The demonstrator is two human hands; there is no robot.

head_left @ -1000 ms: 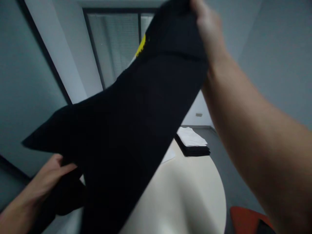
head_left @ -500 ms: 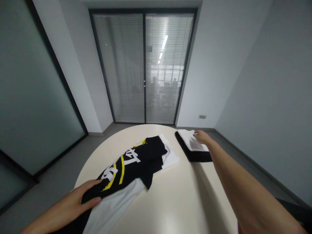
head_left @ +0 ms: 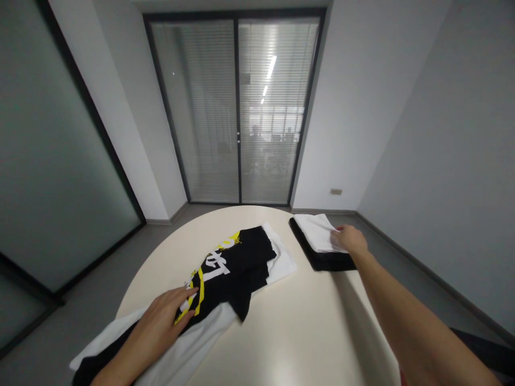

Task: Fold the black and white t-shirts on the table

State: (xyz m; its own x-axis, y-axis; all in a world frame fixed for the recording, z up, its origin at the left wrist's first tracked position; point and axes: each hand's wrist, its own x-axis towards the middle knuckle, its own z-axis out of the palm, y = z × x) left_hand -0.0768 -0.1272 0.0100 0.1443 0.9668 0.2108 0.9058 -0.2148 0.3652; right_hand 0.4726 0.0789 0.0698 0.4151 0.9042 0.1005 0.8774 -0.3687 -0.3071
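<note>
My left hand (head_left: 167, 317) lies on a black T-shirt (head_left: 245, 273) with white and yellow print, its thumb apart from its fingers. The T-shirt stretches diagonally across the table, partly folded. White cloth (head_left: 284, 260) shows under its far end, and more white fabric lies along its near side. On the right, a folded white garment (head_left: 316, 231) rests on a folded black one (head_left: 322, 262). My right hand (head_left: 351, 238) touches the white garment's right edge with loosely bent fingers, which are only partly visible.
The round cream table (head_left: 298, 327) holds both sets of clothing. Behind it stands a glass door (head_left: 239, 112) with blinds in a dark frame. A frosted glass panel (head_left: 60, 161) is on the left, a plain wall (head_left: 446, 177) on the right.
My left hand has moved forward and right along the black T-shirt, uncovering its near end. My right hand has slid right across the folded white garment to its edge.
</note>
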